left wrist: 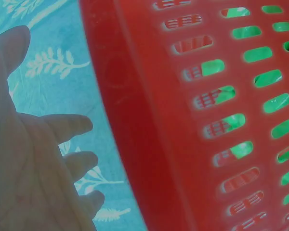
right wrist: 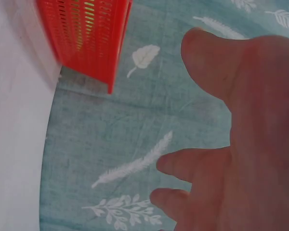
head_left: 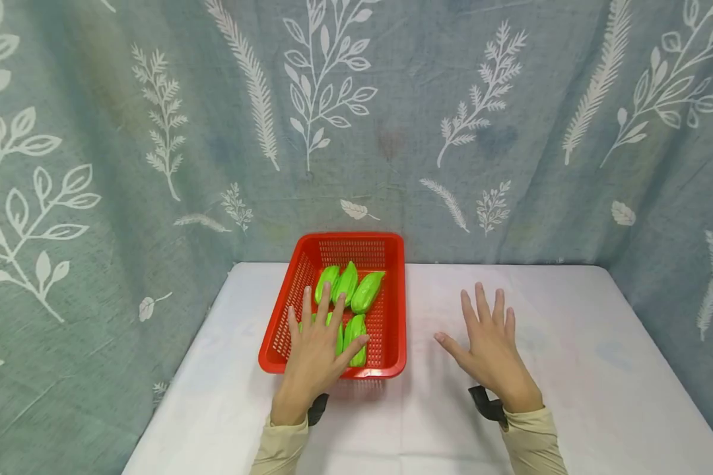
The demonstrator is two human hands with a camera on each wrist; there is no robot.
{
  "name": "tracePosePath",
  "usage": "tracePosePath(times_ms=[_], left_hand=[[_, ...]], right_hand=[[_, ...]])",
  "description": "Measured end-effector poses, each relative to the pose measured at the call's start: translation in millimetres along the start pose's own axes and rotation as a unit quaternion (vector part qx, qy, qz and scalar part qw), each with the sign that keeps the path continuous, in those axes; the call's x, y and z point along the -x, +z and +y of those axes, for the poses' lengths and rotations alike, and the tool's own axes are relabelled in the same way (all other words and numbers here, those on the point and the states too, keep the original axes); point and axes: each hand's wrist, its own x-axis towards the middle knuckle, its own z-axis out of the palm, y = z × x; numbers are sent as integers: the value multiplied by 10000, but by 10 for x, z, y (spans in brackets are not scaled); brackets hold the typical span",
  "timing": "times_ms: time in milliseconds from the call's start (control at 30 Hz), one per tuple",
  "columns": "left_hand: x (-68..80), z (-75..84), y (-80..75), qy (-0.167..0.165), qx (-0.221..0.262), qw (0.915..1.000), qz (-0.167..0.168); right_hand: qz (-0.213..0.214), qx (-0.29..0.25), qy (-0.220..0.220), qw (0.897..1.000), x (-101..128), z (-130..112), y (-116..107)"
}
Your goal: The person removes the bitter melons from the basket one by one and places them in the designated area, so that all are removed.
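Hanging behind everything I see a grey-green curtain [head_left: 392,178] printed with white leaves and sprigs, its folds closing in on both sides. Below it stands a bench [head_left: 576,369] spread with a white cloth. Toward the bench's far edge, left of its middle, sits a red slotted plastic basket [head_left: 401,310]. A person's two arms reach in, in beige sleeves [head_left: 535,442]. The left hand [head_left: 313,353] is held over the near left part of the basket, palm down, its fingers straight, spread wide and gripping nothing. The right hand [head_left: 494,349] hovers to the basket's right, well apart from it, fingers likewise splayed and holding nothing. Inside the basket lie glossy bright-green pod-shaped pieces [head_left: 368,292]: three side by side toward the back, more in front, partly hidden by the left hand. Smallest are the black bands [head_left: 488,405] at both wrists.
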Motion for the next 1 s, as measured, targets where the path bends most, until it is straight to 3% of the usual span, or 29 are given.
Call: tracePosePath(times_ms=[233, 367, 700, 1000], left_hand=[[65, -77, -30, -75, 58, 10000, -16], [70, -155, -85, -65, 364, 9992, -142], [167, -493, -336, 61, 887, 9959, -185], [253, -817, -343, -99, 747, 9970, -192]], right_hand=[[-43, -376, -210, 9991, 5, -40, 8], [-119, -484, -235, 9985, -5, -55, -46], [-313, -1193, -398, 9916, -5, -121, -103], [-254, -1466, -733, 9862, -134, -290, -149]])
